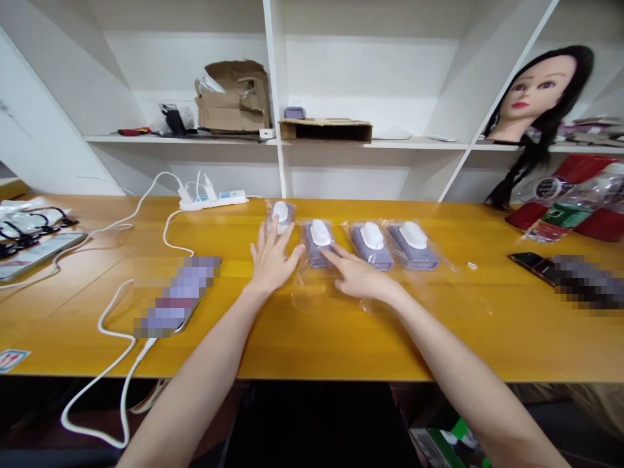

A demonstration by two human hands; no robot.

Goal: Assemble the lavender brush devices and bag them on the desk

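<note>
Several grey-purple boxes, each with a white oval piece on top, stand in a row on the wooden table (pixel 273 351), with clear plastic bags around or under them. My left hand (pixel 273 260) is spread, its fingertips at the front of the leftmost box (pixel 281 211) and partly covering it. My right hand (pixel 358 273) has its index finger stretched toward the lower front of the second box (pixel 319 237); the other fingers are partly curled. Right of it sit a third box (pixel 372 244) and a fourth box (pixel 413 244). Neither hand grips anything that I can see.
A phone (pixel 182 296) with a white cable (pixel 104 325) lies at left. Behind is a power strip (pixel 219 198). At right are a dark phone (pixel 533 266), a plastic bottle (pixel 556 218) and a mannequin head (pixel 536 97). White shelves (pixel 370 39) hold cardboard boxes (pixel 234 97).
</note>
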